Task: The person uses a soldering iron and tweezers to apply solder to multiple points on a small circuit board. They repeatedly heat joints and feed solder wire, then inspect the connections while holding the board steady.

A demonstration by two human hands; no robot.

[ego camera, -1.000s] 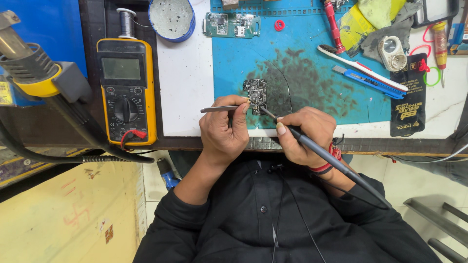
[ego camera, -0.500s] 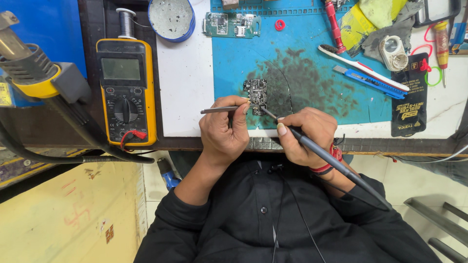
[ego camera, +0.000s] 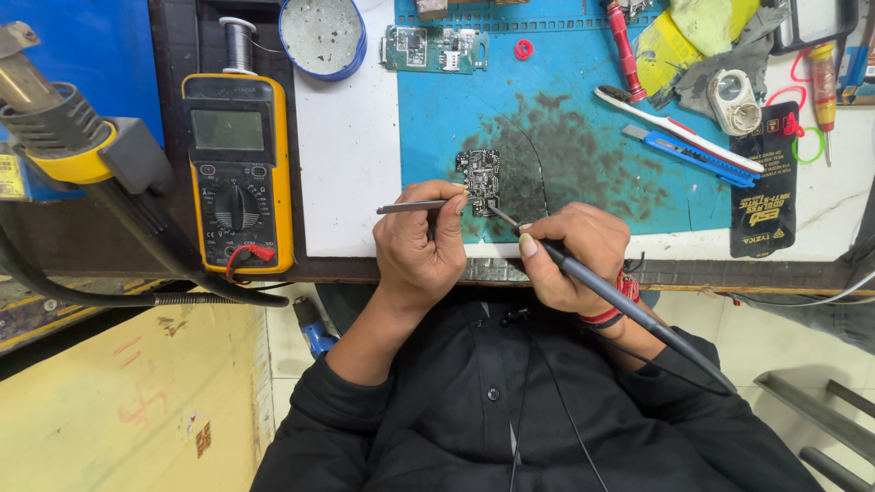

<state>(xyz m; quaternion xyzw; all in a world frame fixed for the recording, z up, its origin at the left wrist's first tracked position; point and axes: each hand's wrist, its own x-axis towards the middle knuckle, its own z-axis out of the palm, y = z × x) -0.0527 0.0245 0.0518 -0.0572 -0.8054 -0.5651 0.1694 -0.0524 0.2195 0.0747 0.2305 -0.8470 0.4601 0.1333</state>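
While both hands sit at the near edge of the bench, status:

Left hand (ego camera: 421, 244): fingers pinched narrow on metal tweezers (ego camera: 415, 207), held roughly level; tips reach right to the small circuit board (ego camera: 478, 176).
Right hand (ego camera: 574, 255): closed in a pen grip on a dark soldering iron (ego camera: 612, 298); tip angled up-left, meeting the lower right edge of the board. Handle and cord run back down-right past the wrist.
Board: small, dark, densely populated, lying on the blue work mat (ego camera: 583, 100) at its near left part, just beyond both hands. Contact of the tweezer tips with the board: cannot tell exactly, too small.
Mat: blackened, stained patch right of the board.
Wrist: red band (ego camera: 615, 310) on the right.
Left of mat: yellow multimeter (ego camera: 239, 173) with a red lead plugged in, well apart from the hands.
Far left: hot air gun nozzle (ego camera: 55, 123) with a yellow collar.
Far edge: green circuit board (ego camera: 433, 47), round tin (ego camera: 322, 35), solder spool (ego camera: 239, 44).
Right side: toothbrush (ego camera: 679, 129) and blue utility knife (ego camera: 679, 146) lying side by side; red-handled tool (ego camera: 622, 46) beyond them; black pouch (ego camera: 766, 182) on the white bench top.
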